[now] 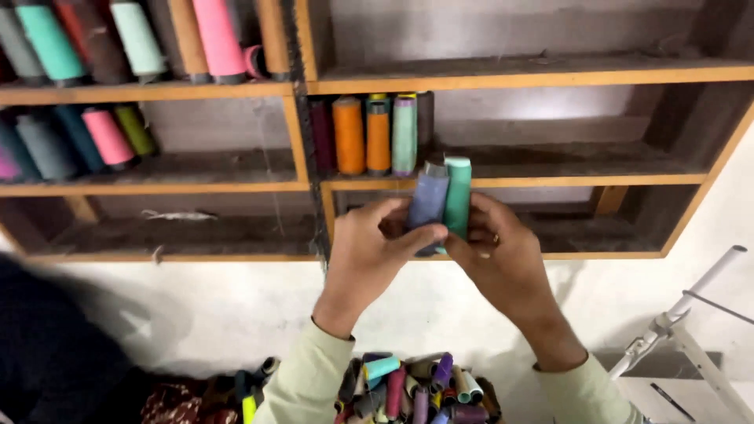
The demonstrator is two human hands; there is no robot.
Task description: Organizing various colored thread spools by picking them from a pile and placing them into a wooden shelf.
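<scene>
Heaped thread spools [416,389] below; above, left hand [365,255] and right hand [495,251], fingers closed on blue-grey spool [428,202] and green spool [456,192], upright, apparently tilted slightly right.

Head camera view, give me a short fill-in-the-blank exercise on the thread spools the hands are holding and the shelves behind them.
1. The left hand has its grip on a slate-blue thread spool; the right hand holds a ____ one.
2. Both held spools stand ____.
3. On the wooden shelf behind stand two ____ spools side by side.

Missing words: green; upright; orange
</scene>
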